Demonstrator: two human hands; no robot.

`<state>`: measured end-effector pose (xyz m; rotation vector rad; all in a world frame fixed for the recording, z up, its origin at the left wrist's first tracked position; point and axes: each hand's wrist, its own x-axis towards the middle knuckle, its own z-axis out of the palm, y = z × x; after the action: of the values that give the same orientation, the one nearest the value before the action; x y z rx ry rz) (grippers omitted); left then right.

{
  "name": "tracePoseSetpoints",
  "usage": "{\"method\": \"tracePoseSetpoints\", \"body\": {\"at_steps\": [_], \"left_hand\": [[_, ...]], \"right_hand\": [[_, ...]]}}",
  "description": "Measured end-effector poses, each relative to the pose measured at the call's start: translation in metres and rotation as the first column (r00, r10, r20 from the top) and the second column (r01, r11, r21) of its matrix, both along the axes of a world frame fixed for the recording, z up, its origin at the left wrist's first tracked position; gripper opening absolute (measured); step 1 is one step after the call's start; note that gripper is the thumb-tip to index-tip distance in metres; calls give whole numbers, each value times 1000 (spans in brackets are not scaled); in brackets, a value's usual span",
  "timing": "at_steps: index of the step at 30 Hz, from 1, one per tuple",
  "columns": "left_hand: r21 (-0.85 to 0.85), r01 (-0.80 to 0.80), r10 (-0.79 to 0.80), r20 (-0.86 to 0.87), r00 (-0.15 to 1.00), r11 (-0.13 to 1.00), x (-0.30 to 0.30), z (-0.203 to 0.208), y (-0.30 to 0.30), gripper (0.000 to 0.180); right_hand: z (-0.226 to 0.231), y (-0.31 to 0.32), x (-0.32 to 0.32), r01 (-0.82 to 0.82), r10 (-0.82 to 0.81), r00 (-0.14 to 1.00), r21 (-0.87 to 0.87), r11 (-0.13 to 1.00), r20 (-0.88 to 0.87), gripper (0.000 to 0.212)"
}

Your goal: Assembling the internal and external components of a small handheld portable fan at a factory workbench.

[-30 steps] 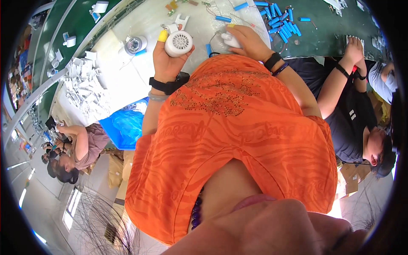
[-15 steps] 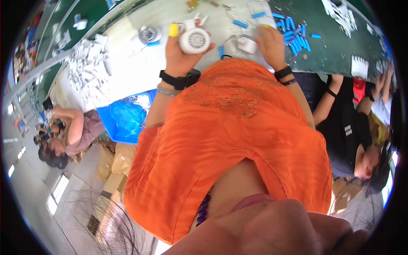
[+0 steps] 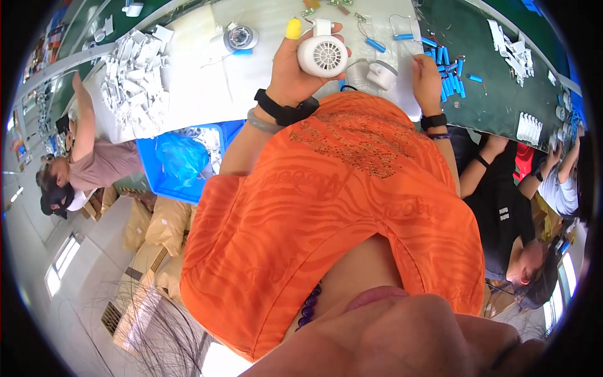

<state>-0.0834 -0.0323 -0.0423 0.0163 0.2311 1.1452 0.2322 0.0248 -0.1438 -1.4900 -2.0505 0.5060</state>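
My left hand point(image 3: 289, 70) holds a small white fan point(image 3: 322, 56) with a round slotted grille, which faces up. A yellow cover sits on its thumb. My right hand point(image 3: 427, 85) is at the table's edge beside a pile of blue cylindrical batteries point(image 3: 451, 81), its fingers drawn together. What they hold, if anything, is hidden. Between my hands lies a white rounded housing point(image 3: 381, 75) with a wire. An uncovered fan unit point(image 3: 240, 39) lies left of my left hand, against a blue battery point(image 3: 242, 52). Two more wired batteries lie ahead, one of them this blue battery point(image 3: 375, 45).
A heap of white plastic parts point(image 3: 135, 78) covers the table's left end. Below it stands a blue bin point(image 3: 164, 179) with a blue bag. White parts point(image 3: 512, 50) lie on the green surface at right. Co-workers sit on both sides, one in black point(image 3: 502, 195).
My left hand has moved right with the fan, and the grille now faces up more fully. My right hand, blurred before, has shifted slightly right. The view has tilted, and the left co-worker's arm has risen.
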Motion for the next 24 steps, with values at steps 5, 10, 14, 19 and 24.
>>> {"method": "tracePoseSetpoints", "body": {"at_steps": [5, 10, 14, 19, 24], "left_hand": [[112, 14, -7, -60, 998, 994, 6, -2, 5, 63], [84, 31, -23, -99, 995, 996, 15, 1, 6, 60], [46, 61, -57, -71, 996, 997, 21, 4, 4, 61], [37, 90, -84, -152, 985, 995, 25, 9, 2, 61], [60, 91, -69, -302, 951, 994, 29, 15, -1, 60]], "right_hand": [[107, -8, -24, -80, -242, 804, -502, 861, -543, 17], [185, -21, -22, -360, -145, 669, -488, 795, -729, 23], [225, -31, -41, -348, 152, 853, -328, 878, -499, 18], [243, -31, -52, -408, 393, 907, -85, 909, -151, 18], [243, -27, -59, -490, 490, 870, -1, 871, -50, 19]]}}
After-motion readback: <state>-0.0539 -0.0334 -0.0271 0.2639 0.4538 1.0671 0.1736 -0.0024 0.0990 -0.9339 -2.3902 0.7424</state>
